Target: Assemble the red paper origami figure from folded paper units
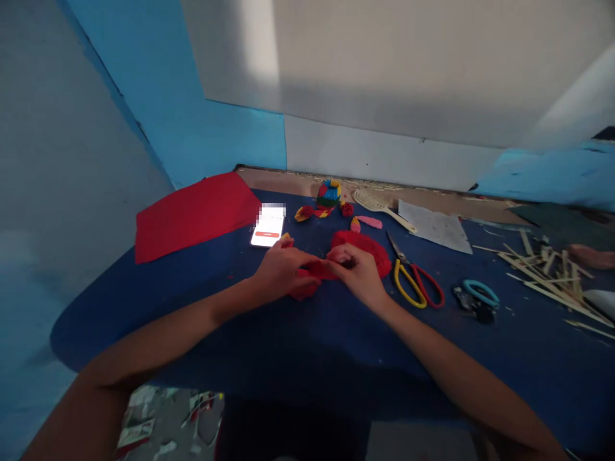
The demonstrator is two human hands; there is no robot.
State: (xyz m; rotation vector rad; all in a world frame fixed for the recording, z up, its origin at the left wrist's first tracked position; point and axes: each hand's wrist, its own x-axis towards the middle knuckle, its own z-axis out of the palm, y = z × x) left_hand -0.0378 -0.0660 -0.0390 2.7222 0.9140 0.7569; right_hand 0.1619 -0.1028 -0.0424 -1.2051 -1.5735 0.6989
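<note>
My left hand (282, 269) pinches one end of a red crepe-like paper strip (307, 286), which hangs in a loose fold below the fingers. Thumb and forefinger of my right hand (354, 267) are closed on the same strip, so it spans the short gap between both hands. Just behind my right hand lies a ruffled red coil (377, 255) that looks like the same material. Whether the strip joins this coil is hidden by the hand. A lit phone (268, 225) rests right behind my left hand.
Scissors (417, 285) with yellow and red handles lie right of my right hand, near a blue ring (481, 292). Behind are a hairbrush (377, 202), a multicoloured ornament (329, 192) and white paper (435, 225). Red sheet (192, 218) lies left, thin sticks (557, 275) right, on the blue table (298, 358).
</note>
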